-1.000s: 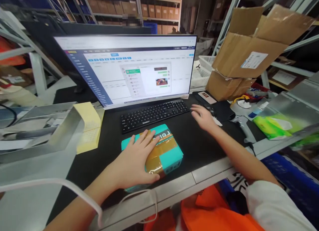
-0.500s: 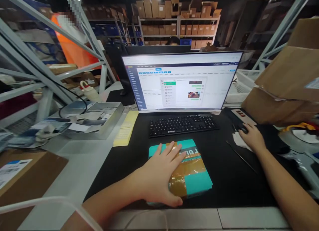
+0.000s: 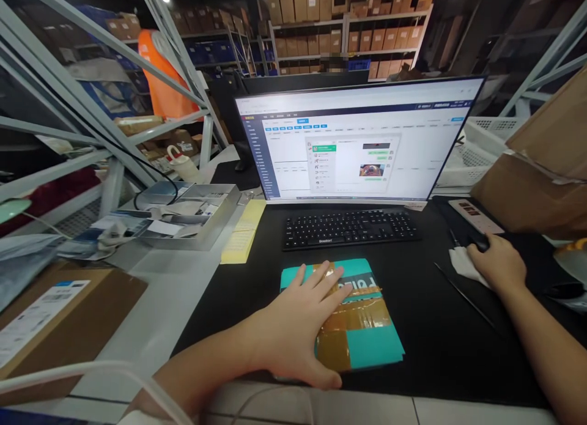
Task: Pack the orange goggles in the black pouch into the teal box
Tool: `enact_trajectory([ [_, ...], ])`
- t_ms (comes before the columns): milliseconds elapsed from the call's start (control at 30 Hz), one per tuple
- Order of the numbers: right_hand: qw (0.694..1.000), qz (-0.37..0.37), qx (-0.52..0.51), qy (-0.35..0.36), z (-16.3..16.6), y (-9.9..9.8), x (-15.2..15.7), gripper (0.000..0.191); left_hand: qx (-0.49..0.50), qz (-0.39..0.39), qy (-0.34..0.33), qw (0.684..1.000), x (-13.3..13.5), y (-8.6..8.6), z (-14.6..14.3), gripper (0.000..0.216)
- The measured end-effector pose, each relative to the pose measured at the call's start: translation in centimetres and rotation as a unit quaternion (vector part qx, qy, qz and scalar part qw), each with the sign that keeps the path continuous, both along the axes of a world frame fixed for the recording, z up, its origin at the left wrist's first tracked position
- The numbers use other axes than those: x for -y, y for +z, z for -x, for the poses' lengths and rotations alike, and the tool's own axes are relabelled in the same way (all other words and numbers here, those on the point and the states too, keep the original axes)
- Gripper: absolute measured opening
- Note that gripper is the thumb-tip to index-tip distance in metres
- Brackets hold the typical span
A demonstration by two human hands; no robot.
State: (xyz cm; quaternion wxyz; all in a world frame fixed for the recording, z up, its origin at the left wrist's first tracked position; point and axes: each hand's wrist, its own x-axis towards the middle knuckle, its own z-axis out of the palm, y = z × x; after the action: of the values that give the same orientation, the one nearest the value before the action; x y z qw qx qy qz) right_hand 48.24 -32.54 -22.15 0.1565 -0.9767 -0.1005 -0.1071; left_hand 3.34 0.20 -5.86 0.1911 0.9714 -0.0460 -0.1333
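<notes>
My left hand (image 3: 300,327) lies flat with fingers spread on a turquoise package (image 3: 373,345) bound with brown tape. The package rests on the black desk mat (image 3: 257,296), and part of it is hidden under my palm. At the right, my right hand (image 3: 499,263) is curled over a dark computer mouse (image 3: 480,241), which it mostly covers. A crumpled white tissue (image 3: 463,263) lies beside that hand, with a thin dark rod (image 3: 463,293) near it. Beyond the package sits a black keyboard (image 3: 351,229) below a lit monitor (image 3: 348,144).
Yellow paper slips (image 3: 243,232) lie left of the keyboard. Farther left are a grey tray (image 3: 213,223) of papers and a labelled cardboard box (image 3: 105,309). A large carton (image 3: 527,186) stands at the right. A person in an orange vest (image 3: 167,85) is behind the metal frame.
My view has swung slightly left and tilted, so the desk items appear farther right. My left hand stays on the package and my right hand stays on the mouse.
</notes>
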Motion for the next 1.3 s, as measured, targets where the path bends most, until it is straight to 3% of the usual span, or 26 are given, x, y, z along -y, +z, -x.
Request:
enact_trajectory([
  [200, 0.998, -0.031, 0.059, 0.004, 0.8, 0.1, -0.3, 0.067, -0.013, -0.007, 0.002, 1.000, 0.2, 0.4, -0.2, 0.124],
  [367, 0.998, -0.016, 0.050, 0.024, 0.7, 0.1, -0.3, 0.060, -0.010, -0.010, 0.002, 1.000, 0.2, 0.3, -0.1, 0.123],
  [533, 0.999, -0.018, 0.038, 0.005, 0.6, 0.2, -0.3, 0.065, 0.002, -0.008, 0.000, 1.000, 0.2, 0.2, 0.0, 0.127],
  [867, 1.000, -0.002, 0.013, -0.008, -0.3, -0.3, 0.0, 0.060, -0.004, -0.026, 0.001, 1.000, 0.6, 1.2, 0.4, 0.132],
  [967, 1.000, 0.010, 0.010, -0.016, -0.5, -0.5, -0.1, 0.059, 0.013, -0.038, -0.008, 0.999, 0.4, 1.9, 1.1, 0.122],
  [1167, 1.000, 0.011, 0.010, -0.015, -0.1, -0.2, -0.3, 0.058, 0.129, -0.058, -0.014, 0.990, -1.7, 2.6, 2.9, 0.076],
  [1300, 1.000, 0.004, 0.001, -0.023, 0.2, 0.2, -0.5, 0.058, 0.177, -0.038, 0.003, 0.984, -3.8, 2.9, 3.8, 0.071],
])
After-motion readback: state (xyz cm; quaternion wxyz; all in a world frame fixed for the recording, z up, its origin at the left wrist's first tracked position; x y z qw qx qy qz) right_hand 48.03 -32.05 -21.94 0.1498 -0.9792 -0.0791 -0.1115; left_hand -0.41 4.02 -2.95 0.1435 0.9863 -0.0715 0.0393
